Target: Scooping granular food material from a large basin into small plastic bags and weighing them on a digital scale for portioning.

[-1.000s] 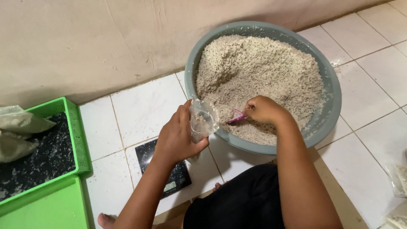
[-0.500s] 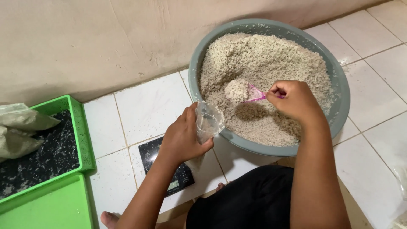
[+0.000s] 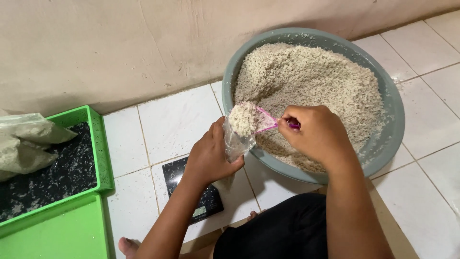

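Near the middle of the frame, the left hand (image 3: 208, 156) is clamped around a small clear plastic bag (image 3: 235, 143), thin, limp and slippery, so best pinched near its open mouth. Just right of it, the right hand (image 3: 317, 134) is curled tight on a pink scoop (image 3: 261, 122); the heaped grain looks light and apt to spill. Both forearms rise from the lower edge, wrists bent over the grey basin (image 3: 389, 139).

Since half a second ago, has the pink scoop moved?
Yes. The pink scoop, heaped with grain, went from over the grey basin's middle toward its near rim, reaching the clear bag.
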